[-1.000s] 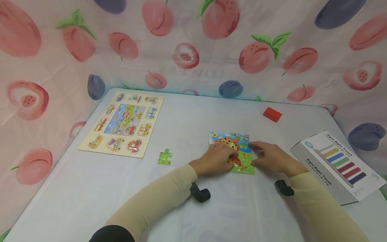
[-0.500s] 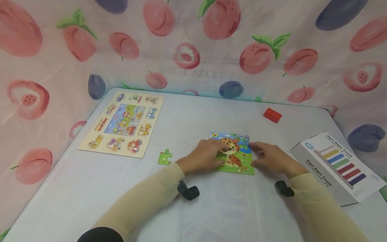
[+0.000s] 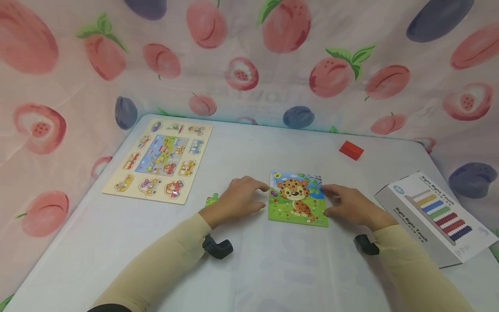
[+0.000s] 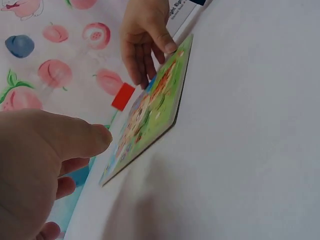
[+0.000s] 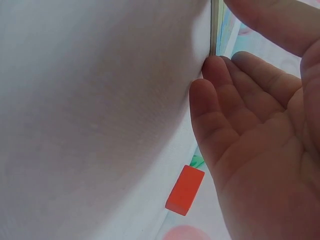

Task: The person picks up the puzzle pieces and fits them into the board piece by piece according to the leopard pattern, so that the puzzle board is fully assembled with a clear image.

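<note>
A square leopard jigsaw puzzle (image 3: 296, 199) lies flat on the white table, its picture whole in the head view. My left hand (image 3: 238, 200) is off its left edge, thumb and fingers apart, holding nothing; the left wrist view shows a gap between the thumb and the puzzle (image 4: 155, 107). At the opposite side, my right hand (image 3: 348, 204) rests its fingertips at the puzzle's right edge without curling round it. In the right wrist view some fingertips of that hand (image 5: 260, 115) meet the edge. Behind my left wrist, a green jigsaw piece (image 3: 212, 199) is mostly hidden.
A wooden peg puzzle board (image 3: 183, 182) with vehicle pieces lies at the back left. A red block (image 3: 351, 150) sits at the back right. Beyond my right forearm stands a white-and-grey box (image 3: 405, 221). A fruit-print cloth (image 3: 269, 95) rises behind the table.
My left hand has slid left off the puzzle, uncovering the leopard and now covering most of the green piece. The right hand has stayed at the right edge.
</note>
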`<control>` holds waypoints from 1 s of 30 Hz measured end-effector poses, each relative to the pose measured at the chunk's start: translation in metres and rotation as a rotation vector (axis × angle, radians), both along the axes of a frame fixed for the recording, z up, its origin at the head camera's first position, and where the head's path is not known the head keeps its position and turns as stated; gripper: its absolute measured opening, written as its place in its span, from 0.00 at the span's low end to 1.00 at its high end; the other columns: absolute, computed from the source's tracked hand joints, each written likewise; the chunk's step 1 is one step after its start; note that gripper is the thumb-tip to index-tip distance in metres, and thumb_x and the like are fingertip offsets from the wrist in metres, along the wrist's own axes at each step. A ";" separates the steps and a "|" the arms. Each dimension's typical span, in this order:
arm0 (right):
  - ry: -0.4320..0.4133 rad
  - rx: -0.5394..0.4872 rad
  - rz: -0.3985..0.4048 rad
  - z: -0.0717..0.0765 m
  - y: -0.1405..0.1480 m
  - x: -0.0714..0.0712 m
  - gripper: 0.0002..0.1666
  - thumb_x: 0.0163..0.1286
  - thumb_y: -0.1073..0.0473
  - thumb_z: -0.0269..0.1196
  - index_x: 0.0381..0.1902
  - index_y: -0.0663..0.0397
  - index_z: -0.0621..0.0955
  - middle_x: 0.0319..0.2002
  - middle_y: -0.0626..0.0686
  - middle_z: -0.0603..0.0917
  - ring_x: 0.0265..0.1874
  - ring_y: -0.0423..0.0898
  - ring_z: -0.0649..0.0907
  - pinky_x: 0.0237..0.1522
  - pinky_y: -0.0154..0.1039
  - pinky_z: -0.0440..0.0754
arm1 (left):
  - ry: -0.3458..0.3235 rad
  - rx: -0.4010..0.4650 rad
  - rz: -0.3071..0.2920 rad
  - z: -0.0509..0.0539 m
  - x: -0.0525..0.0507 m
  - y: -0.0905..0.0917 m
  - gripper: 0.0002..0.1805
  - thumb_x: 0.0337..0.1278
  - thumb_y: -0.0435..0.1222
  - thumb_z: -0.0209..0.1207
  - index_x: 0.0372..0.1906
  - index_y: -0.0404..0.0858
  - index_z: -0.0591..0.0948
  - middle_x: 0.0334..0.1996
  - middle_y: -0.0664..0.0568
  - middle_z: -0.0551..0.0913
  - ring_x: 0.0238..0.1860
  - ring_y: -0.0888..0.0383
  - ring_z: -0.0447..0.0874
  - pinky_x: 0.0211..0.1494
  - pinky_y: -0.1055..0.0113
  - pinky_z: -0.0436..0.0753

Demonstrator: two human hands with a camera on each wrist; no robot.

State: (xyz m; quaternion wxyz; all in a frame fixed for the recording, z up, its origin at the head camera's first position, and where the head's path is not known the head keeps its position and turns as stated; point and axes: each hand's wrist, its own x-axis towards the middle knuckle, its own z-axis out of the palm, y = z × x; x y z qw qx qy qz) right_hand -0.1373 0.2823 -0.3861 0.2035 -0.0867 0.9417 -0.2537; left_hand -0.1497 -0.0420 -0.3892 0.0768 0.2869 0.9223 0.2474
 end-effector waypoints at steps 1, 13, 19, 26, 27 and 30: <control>0.003 0.000 0.002 0.000 0.000 0.000 0.46 0.63 0.55 0.72 0.74 0.60 0.66 0.70 0.66 0.67 0.65 0.66 0.70 0.62 0.63 0.71 | 0.004 0.010 0.004 -0.001 0.001 -0.004 0.22 0.60 0.39 0.68 0.59 0.41 0.82 0.55 0.54 0.83 0.62 0.52 0.73 0.64 0.52 0.67; 0.009 -0.008 0.010 -0.001 0.001 0.000 0.46 0.63 0.55 0.72 0.74 0.60 0.66 0.70 0.66 0.67 0.65 0.67 0.70 0.62 0.63 0.70 | 0.031 0.046 0.013 -0.007 0.005 -0.052 0.26 0.57 0.39 0.70 0.61 0.38 0.81 0.56 0.49 0.82 0.61 0.50 0.76 0.66 0.54 0.71; 0.020 -0.003 0.017 0.000 -0.001 0.000 0.46 0.62 0.55 0.72 0.73 0.61 0.66 0.70 0.66 0.68 0.65 0.67 0.70 0.62 0.62 0.71 | -0.042 0.035 0.041 -0.004 0.006 -0.075 0.31 0.57 0.41 0.70 0.66 0.39 0.77 0.62 0.48 0.78 0.65 0.49 0.73 0.67 0.54 0.70; 0.022 0.005 0.007 -0.001 0.000 0.000 0.46 0.62 0.56 0.72 0.74 0.61 0.66 0.70 0.66 0.67 0.65 0.67 0.70 0.62 0.62 0.71 | -0.064 -0.006 0.083 -0.006 0.007 -0.100 0.35 0.55 0.43 0.72 0.68 0.40 0.76 0.62 0.48 0.78 0.62 0.50 0.74 0.64 0.53 0.73; 0.018 0.005 0.005 -0.001 0.000 0.000 0.46 0.62 0.56 0.72 0.74 0.61 0.66 0.70 0.66 0.67 0.65 0.67 0.70 0.62 0.62 0.71 | -0.057 -0.020 0.085 -0.007 0.008 -0.102 0.35 0.54 0.43 0.72 0.67 0.40 0.76 0.61 0.48 0.78 0.61 0.51 0.74 0.62 0.54 0.74; 0.013 0.004 0.003 -0.002 0.000 -0.001 0.46 0.62 0.55 0.72 0.74 0.61 0.66 0.70 0.66 0.67 0.65 0.67 0.70 0.62 0.62 0.71 | -0.023 -0.058 0.080 -0.007 0.010 -0.109 0.34 0.53 0.44 0.72 0.65 0.39 0.78 0.59 0.49 0.80 0.60 0.50 0.75 0.61 0.53 0.75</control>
